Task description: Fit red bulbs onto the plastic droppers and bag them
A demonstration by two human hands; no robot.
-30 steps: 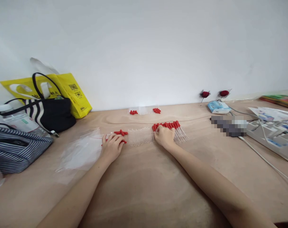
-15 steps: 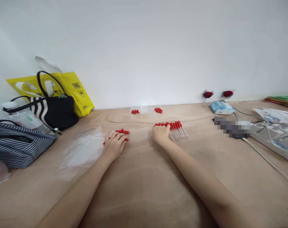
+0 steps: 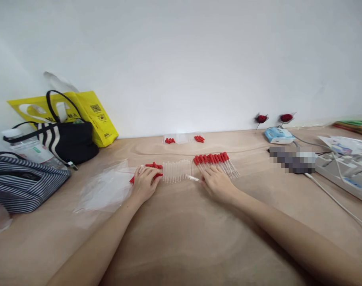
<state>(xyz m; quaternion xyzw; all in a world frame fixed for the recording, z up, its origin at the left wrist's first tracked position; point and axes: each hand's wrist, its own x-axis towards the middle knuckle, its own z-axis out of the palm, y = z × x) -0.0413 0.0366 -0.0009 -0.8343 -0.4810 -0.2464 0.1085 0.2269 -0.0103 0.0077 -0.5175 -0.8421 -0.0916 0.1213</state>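
My left hand (image 3: pixel 145 180) rests on loose red rubber bulbs (image 3: pixel 153 165), its fingers curved and spread a little. Beside it lies a row of clear thin tubes (image 3: pixel 175 171), side by side. At the right end of that row, a whitish tube (image 3: pixel 193 178) lies sideways, one end at the thumb and fingertips of my right hand (image 3: pixel 218 184), which appears to pinch it. The other fingers of that hand stretch over the lower part of a row of droppers (image 3: pixel 210 158), clear tubes topped with red bulbs.
Clear plastic bags (image 3: pixel 106 188) lie left of my left hand. Farther back is a bag with red bulbs (image 3: pixel 199 138). Striped pouch (image 3: pixel 22 182), black bag (image 3: pixel 73 139) and yellow bag (image 3: pixel 100 119) stand at left. Tissue pack (image 3: pixel 279 135), power strip (image 3: pixel 344 178) and cables lie right.
My right hand has moved right and toward me, off the left end of the dropper row, uncovering its red bulbs. A sideways tube now shows at its thumb. The left hand has barely moved.
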